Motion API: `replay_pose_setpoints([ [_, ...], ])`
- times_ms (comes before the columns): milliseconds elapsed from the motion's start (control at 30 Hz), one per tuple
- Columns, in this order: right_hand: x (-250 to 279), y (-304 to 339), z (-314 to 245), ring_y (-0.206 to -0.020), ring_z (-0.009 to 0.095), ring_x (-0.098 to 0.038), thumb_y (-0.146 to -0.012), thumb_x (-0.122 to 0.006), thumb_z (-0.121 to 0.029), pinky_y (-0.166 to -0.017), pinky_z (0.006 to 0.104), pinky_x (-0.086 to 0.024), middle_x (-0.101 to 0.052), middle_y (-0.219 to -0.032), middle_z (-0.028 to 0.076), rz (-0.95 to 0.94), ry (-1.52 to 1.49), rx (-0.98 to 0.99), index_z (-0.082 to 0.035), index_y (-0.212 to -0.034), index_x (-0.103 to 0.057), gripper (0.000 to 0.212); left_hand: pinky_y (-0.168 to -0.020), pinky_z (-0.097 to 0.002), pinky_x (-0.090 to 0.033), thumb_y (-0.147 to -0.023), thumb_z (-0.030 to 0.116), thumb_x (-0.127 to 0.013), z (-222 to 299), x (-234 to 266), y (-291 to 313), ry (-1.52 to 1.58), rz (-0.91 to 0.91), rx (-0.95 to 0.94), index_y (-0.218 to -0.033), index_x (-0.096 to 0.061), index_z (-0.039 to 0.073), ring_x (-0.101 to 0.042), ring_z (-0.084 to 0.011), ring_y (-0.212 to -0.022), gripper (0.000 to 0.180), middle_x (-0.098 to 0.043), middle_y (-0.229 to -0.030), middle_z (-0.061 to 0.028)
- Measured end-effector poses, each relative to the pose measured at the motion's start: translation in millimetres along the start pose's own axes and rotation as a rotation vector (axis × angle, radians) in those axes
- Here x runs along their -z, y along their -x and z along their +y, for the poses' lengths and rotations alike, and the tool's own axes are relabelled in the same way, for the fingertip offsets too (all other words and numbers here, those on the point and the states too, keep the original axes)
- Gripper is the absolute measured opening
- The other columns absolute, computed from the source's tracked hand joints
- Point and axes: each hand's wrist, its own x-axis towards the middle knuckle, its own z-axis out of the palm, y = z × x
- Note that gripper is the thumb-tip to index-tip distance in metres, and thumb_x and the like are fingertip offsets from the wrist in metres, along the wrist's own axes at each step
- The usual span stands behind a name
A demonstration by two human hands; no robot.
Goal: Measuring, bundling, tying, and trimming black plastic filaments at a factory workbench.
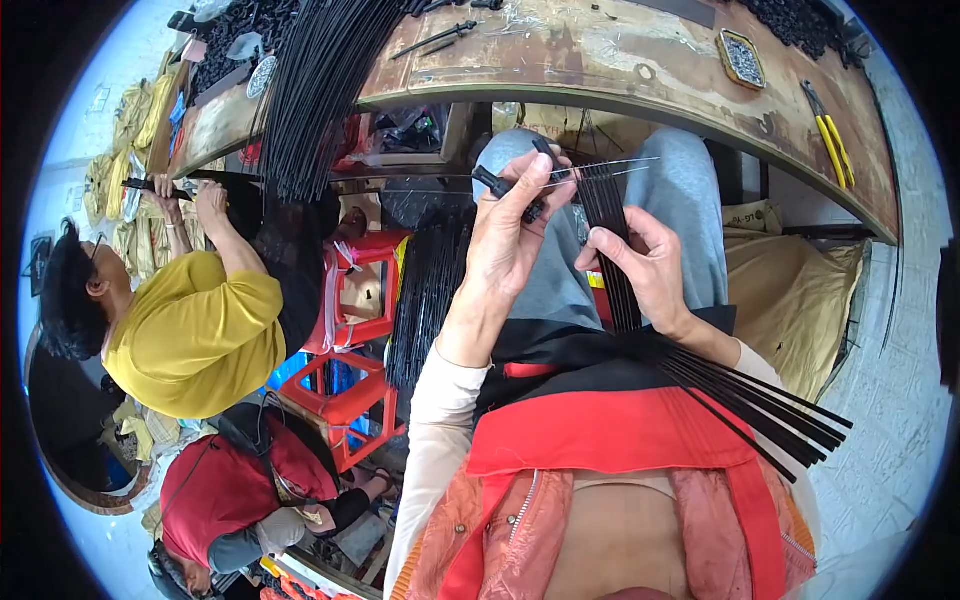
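"Which way do the black rods [615,285] point?"

"Their long axis slants from about eleven o'clock to five, over the person's lap. Their upper ends meet two thin wires [641,161] that cross them, pointing near three."

"And the fan of rods [815,434] lower down?"

"It spreads toward four, past the right forearm."

"How are the fingers set?"

"On the left hand [515,205] they're closed, thumb pressed down, gripping a black plastic piece [490,182] whose knobbed end sticks out toward ten. On the right hand [645,265] they curl loosely round the rods, thumb laid across, with little gap."

"What's it all made of?"

"The rods look slim, straight and dark; the wires have a metallic shine. Beneath are soft grey trousers [690,205] and a smooth red apron band [610,435]."

"Beyond them?"

"A scuffed wooden worktop [600,60] at twelve, with yellow-handled pliers [833,150] at two and a shallow tray [725,45] of small shiny bits near one."
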Motion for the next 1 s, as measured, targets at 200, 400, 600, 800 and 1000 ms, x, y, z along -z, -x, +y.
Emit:
replay_pose_setpoints([
  [200,0.3,0.2,0.3,-0.069,0.011,-0.064,-0.094,-0.063,-0.016,-0.065,0.0231,-0.051,-0.067,-0.076,0.007,0.0,0.022,-0.003,-0.001,-0.096,-0.061,0.016,-0.084,-0.0297,-0.056,-0.092,0.018,-0.066,-1.1,-3.0,1.8,-0.048,0.021,0.003,-0.124,-0.057,0.001,-0.066,-0.0189,-0.094,0.037,-0.067,-0.104,-0.0101],
  [400,1.9,-1.2,3.0,-0.069,0.011,-0.064,-0.095,-0.061,-0.017,-0.065,0.0237,-0.051,-0.067,-0.076,0.007,0.0,-0.029,0.007,0.0,-0.097,-0.059,0.017,-0.083,-0.0305,-0.057,-0.092,0.016,-0.066,-0.3,-6.6,2.8,-0.011,-0.051,-0.099,-0.139,-0.043,0.003,-0.066,-0.0194,-0.093,0.054,-0.065,-0.108,-0.0113],
  [600,-0.4,0.5,-1.3,-0.069,0.011,-0.064,-0.095,-0.061,-0.017,-0.065,0.0235,-0.051,-0.066,-0.076,0.007,-0.01,-0.009,0.012,0.0,-0.097,-0.059,0.017,-0.081,-0.0305,-0.057,-0.089,0.011,-0.069,-1.9,-0.9,-0.3,-0.036,-0.018,-0.054,-0.121,-0.057,0.002,-0.067,-0.0203,-0.093,0.035,-0.067,-0.103,-0.0133],
  [800,1.3,1.6,-0.2,-0.068,0.011,-0.064,-0.095,-0.061,-0.016,-0.064,0.0236,-0.051,-0.066,-0.076,0.007,0.013,-0.027,0.015,0.0,-0.097,-0.058,0.016,-0.08,-0.0308,-0.058,-0.089,0.011,-0.069,-4.0,-3.0,-0.6,-0.012,0.005,-0.054,-0.109,-0.061,0.002,-0.068,-0.0211,-0.092,0.024,-0.067,-0.102,-0.0137],
  [1000,2.0,2.1,0.6,-0.068,0.012,-0.064,-0.095,-0.061,-0.016,-0.064,0.0241,-0.052,-0.066,-0.075,0.008,0.008,-0.038,0.013,0.0,-0.097,-0.058,0.016,-0.083,-0.032,-0.057,-0.09,0.012,-0.068,-5.7,-3.1,0.0,-0.042,0.028,-0.04,-0.113,-0.062,0.001,-0.068,-0.0223,-0.094,0.026,-0.066,-0.101,-0.0105],
])
